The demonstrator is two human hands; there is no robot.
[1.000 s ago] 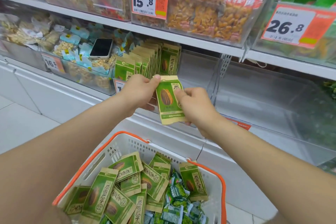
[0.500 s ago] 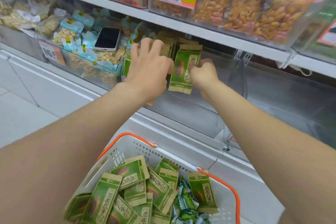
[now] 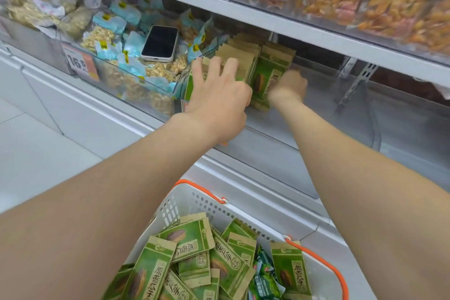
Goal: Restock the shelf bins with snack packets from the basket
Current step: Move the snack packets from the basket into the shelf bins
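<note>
Moved since a second ago: one green packet (image 3: 266,85), then held clear of the shelf by both hands, now stands upright at the right end of the packet row (image 3: 241,56) in the clear bin (image 3: 280,143), centre of frame. Left hand (image 3: 219,97): fingers (image 3: 214,66) spread, lying across the row's tops. Right hand (image 3: 289,86): blurred, curled against the packet's right edge; pinching or merely touching, cannot tell. Basket (image 3: 199,202), bottom centre: white, orange handles, loose green packets (image 3: 190,236) heaped inside. Phone (image 3: 159,42), upper left of centre: face up on bagged nuts (image 3: 97,36). Price tag (image 3: 80,63), left: orange and white.
</note>
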